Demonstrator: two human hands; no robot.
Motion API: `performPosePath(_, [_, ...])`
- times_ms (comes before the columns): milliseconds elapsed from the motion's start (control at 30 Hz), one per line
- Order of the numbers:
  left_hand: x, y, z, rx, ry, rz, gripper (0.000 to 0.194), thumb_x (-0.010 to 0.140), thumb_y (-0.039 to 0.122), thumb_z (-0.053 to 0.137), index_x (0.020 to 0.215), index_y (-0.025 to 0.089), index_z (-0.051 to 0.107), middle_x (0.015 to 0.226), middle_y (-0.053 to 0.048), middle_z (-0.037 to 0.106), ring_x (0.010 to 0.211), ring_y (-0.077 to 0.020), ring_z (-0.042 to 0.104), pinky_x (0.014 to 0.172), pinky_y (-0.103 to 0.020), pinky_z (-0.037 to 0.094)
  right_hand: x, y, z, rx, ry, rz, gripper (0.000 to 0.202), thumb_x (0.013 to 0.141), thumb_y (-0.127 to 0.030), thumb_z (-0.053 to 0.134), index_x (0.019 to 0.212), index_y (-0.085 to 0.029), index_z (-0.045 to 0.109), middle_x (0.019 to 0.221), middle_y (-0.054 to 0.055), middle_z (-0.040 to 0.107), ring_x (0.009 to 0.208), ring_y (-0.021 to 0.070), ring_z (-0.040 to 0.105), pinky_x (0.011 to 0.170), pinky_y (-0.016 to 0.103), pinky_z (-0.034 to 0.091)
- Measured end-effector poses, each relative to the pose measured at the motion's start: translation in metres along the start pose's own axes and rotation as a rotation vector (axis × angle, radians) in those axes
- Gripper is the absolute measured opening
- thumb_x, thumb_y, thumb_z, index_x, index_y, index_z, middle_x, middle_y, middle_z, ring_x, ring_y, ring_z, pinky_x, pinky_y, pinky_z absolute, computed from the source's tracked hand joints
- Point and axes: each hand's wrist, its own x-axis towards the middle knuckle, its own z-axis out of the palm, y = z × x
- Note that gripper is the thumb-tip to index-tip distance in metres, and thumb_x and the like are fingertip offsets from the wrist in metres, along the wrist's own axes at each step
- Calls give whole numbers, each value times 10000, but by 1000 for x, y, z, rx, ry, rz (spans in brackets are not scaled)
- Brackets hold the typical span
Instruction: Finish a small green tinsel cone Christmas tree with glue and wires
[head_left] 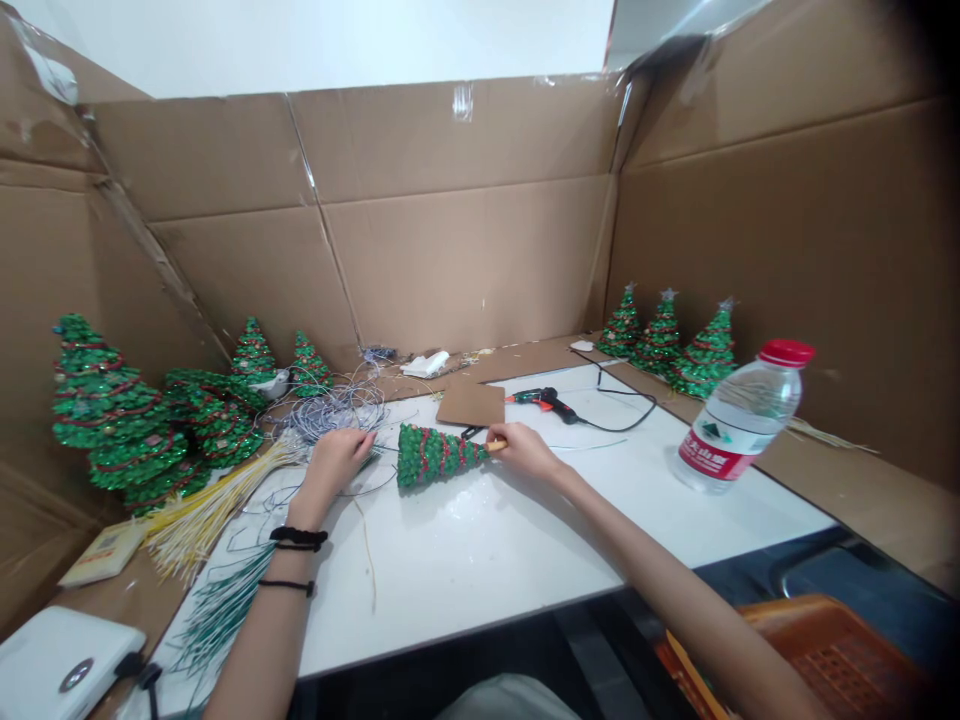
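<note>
A small green tinsel Christmas tree [439, 457] with a red garland lies on its side above the white board [465, 570]. My right hand [521, 452] is closed around its narrow tip, where a short tan piece shows by the fingers. To the left of the tree's wide base, my left hand [337, 468] is closed in a pinch. A thin dark wire runs between those fingers and the base. Just behind the left hand lies a tangled coil of silvery wire [322, 410]. Beyond the tree rests a brown cardboard piece [471, 404].
Finished-looking trees stand left [112, 400] and back right [664, 335]. A glue gun [544, 400] trails its cord. Near the right edge is a water bottle [739, 420]. Yellow strands [202, 515], green strands [229, 605] and a white box [64, 660] lie left. Cardboard walls [472, 240] surround everything.
</note>
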Motion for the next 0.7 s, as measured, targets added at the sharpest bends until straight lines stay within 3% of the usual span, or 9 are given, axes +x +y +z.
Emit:
performPosePath(200, [-7, -15, -5, -50, -87, -200, 537, 949, 440, 272, 655, 184, 642, 702, -94, 689, 663, -201, 592, 561, -270, 244, 0, -1, 3, -31, 18, -2, 104, 706, -147, 546, 736, -189, 636, 740, 25, 660, 671, 143, 535, 570, 220, 266])
performPosePath(533, [-10, -20, 0, -146, -134, -186, 510, 935, 413, 284, 625, 183, 617, 664, -78, 680, 592, -182, 562, 555, -261, 281, 1, 7, 11, -17, 11, -95, 239, 732, -89, 476, 891, -190, 623, 832, 57, 669, 764, 179, 565, 629, 226, 311])
performPosePath(600, [-10, -23, 3, -127, -138, -164, 458, 927, 388, 321, 651, 182, 621, 685, -74, 691, 635, -190, 581, 622, -275, 329, 2, 11, 10, 14, -1, -123, 315, 746, -74, 434, 988, -186, 603, 863, 59, 668, 783, 176, 573, 664, 221, 345])
performPosePath(700, [-8, -21, 5, -60, -49, -62, 280, 905, 306, 404, 815, 198, 646, 847, -63, 716, 838, -221, 607, 865, -358, 340, 3, 15, 8, 75, -5, -151, 428, 724, -39, 387, 1089, -181, 560, 873, 57, 657, 791, 177, 573, 693, 225, 372])
